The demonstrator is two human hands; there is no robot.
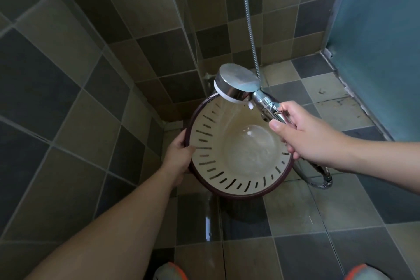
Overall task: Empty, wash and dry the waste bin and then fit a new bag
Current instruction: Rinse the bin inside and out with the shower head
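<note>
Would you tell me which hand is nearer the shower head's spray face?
Right. The right hand grips the shower head by its handle; the left hand holds the waste bin rim, lower down.

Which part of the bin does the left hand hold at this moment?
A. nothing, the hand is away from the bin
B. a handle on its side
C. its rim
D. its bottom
C: the left hand grips the dark rim of the bin at its left side, thumb over the edge, while the right hand holds the shower head above it.

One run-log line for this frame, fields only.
stage: rinsing | left hand: grips waste bin rim | right hand: holds shower head over bin | new bag: unseen
</note>
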